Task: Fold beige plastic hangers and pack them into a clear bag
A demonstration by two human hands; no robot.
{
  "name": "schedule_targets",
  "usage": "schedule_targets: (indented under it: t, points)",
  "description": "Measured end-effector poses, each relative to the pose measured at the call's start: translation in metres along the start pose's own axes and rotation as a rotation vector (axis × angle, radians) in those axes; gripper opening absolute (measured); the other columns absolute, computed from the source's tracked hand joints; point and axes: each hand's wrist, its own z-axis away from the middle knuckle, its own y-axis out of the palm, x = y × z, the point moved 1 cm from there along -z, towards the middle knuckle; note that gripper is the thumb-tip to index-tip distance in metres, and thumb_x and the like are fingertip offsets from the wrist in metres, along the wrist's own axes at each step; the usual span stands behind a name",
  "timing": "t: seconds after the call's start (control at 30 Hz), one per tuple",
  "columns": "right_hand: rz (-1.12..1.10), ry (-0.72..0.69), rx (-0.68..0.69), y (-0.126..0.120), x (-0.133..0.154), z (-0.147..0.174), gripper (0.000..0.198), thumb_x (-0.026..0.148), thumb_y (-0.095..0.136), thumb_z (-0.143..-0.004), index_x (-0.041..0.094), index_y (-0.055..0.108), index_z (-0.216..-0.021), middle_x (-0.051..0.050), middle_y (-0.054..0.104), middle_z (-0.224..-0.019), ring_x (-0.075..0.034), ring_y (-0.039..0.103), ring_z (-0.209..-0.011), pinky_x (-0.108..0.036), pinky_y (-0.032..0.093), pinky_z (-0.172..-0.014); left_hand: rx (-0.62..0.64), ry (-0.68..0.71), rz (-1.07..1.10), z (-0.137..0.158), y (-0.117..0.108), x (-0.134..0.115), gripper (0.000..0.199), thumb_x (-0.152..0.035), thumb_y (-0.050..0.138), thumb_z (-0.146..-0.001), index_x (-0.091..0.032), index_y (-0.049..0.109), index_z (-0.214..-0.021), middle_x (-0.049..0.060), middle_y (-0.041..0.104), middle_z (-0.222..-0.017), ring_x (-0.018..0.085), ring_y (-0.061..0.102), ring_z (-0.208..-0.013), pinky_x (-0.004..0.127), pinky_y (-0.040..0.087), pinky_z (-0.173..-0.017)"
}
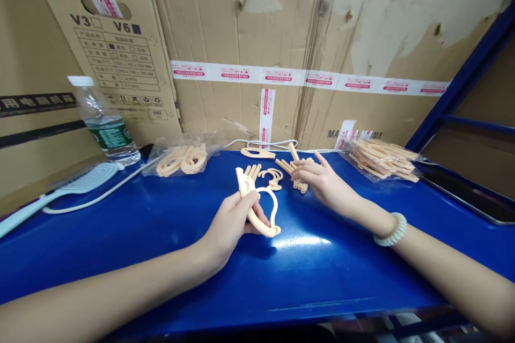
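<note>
My left hand is closed around a beige plastic hanger piece, a thick curved bar with a thinner loop on its right side. It is held tilted above the blue table. Further back, my right hand pinches a short beige bar that sticks up from the fingers, with one finger raised. Under and beside that hand lies a pile of similar beige bars, partly hidden by the fingers. Between the hands rest a hook-shaped beige piece and several short bars.
Behind are a flat beige piece and a white cable. Clear bags of beige parts lie left and right. A water bottle and light blue hairbrush are left, a dark phone right. Cardboard walls the back.
</note>
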Motion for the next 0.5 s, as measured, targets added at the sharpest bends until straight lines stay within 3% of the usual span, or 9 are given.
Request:
schedule_targets:
  t: [0.13, 0.3, 0.5]
  points:
    - [-0.075, -0.031, 0.064, 0.009, 0.003, -0.005, 0.038, -0.003, 0.037, -0.088, 0.017, 0.063, -0.106, -0.012, 0.067, -0.117, -0.024, 0.053, -0.124, -0.060, 0.030, -0.108, 0.025, 0.007, -0.013, -0.001, 0.002, 0.003, 0.036, -0.036, 0.053, -0.088, -0.015, 0.055, -0.059, 0.005, 0.063, -0.055, 0.017, 0.064, -0.054, 0.030, 0.055, -0.063]
    - [-0.189, -0.074, 0.084, 0.018, 0.001, -0.008, 0.029, 0.003, 0.040, -0.093, 0.015, 0.066, -0.099, -0.013, 0.067, -0.115, -0.022, 0.061, -0.111, -0.045, 0.046, -0.097, 0.025, 0.016, -0.029, -0.001, 0.002, 0.003, 0.035, -0.036, 0.054, -0.087, -0.016, 0.054, -0.059, 0.005, 0.063, -0.055, 0.018, 0.064, -0.055, 0.032, 0.055, -0.064]
    - [-0.189, 0.053, 0.080, 0.021, -0.002, -0.006, 0.025, 0.010, 0.046, -0.095, 0.014, 0.061, -0.115, -0.012, 0.071, -0.106, -0.022, 0.066, -0.097, -0.043, 0.050, -0.088, 0.049, 0.007, -0.005, 0.000, 0.001, 0.002, 0.033, -0.037, 0.056, -0.086, -0.016, 0.054, -0.060, 0.004, 0.063, -0.055, 0.018, 0.063, -0.055, 0.033, 0.056, -0.065]
